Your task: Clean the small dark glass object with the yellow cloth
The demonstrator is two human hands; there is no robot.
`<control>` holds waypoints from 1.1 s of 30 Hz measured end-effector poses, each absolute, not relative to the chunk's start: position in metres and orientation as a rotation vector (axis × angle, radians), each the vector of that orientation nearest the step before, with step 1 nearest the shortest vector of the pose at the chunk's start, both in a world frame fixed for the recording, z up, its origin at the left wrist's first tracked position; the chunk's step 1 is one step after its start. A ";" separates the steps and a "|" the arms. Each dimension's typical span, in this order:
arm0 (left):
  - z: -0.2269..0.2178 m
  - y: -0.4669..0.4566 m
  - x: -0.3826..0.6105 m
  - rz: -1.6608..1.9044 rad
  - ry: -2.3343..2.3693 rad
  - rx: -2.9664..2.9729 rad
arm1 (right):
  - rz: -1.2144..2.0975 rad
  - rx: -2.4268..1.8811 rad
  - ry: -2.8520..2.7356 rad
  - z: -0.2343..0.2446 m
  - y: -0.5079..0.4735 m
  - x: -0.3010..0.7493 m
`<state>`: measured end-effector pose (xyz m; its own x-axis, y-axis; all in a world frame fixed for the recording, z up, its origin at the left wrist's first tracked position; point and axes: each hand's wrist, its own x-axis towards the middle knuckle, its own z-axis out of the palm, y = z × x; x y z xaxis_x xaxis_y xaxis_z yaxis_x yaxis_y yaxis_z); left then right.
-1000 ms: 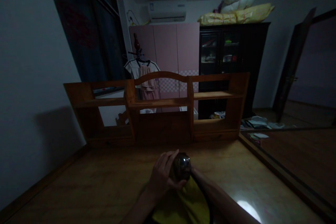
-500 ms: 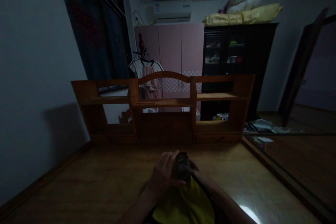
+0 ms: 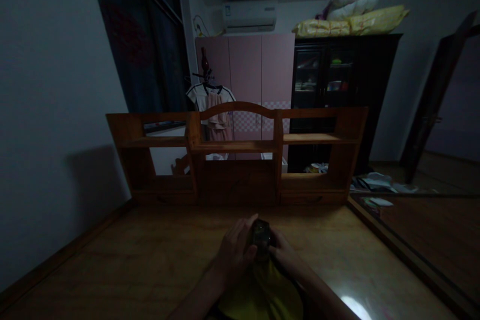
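Observation:
Between my two hands, low in the middle of the view, is a small dark object (image 3: 261,234) with a glossy surface; its kind is too dim to tell. My left hand (image 3: 236,246) wraps its left side, with the thumb across its lower part. On the right side, my right hand (image 3: 284,251) grips it with bent fingers. A yellow-green cloth (image 3: 264,295) hangs below the object, between my forearms. Whether the cloth is joined to the object I cannot tell. The wooden desktop (image 3: 157,250) lies beneath.
A wooden shelf unit (image 3: 235,146) with open compartments stands along the desk's far edge. Behind it are a pink wardrobe (image 3: 243,67), a dark cabinet (image 3: 378,75) and hanging clothes (image 3: 215,105). A wall (image 3: 48,135) borders the left side.
My left thumb has shifted up onto the dark object, and the right hand's fingers have moved slightly on its side. The object has turned a little. The whole view has drifted slightly.

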<state>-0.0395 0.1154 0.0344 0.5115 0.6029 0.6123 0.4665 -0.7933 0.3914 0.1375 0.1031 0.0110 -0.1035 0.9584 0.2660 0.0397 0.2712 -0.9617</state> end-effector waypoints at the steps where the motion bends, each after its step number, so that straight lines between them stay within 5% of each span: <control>1: 0.034 0.115 -0.040 1.148 0.909 2.578 | 1.072 -0.955 -1.424 0.010 0.104 0.136; 15: 0.013 0.124 -0.044 1.228 0.872 2.553 | 0.553 -1.122 -1.746 -0.001 0.099 0.141; 24: 0.034 0.113 -0.034 1.158 0.877 2.316 | 0.842 -1.140 -1.530 0.008 0.113 0.148; 33: 0.030 0.115 -0.033 1.135 0.922 2.293 | 0.756 -1.203 -1.648 0.011 0.107 0.141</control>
<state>-0.0334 0.1153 0.0297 0.4474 0.7176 0.5337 0.3754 -0.6923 0.6163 0.1411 0.1074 0.0109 -0.0892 0.9428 0.3211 0.3711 0.3306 -0.8677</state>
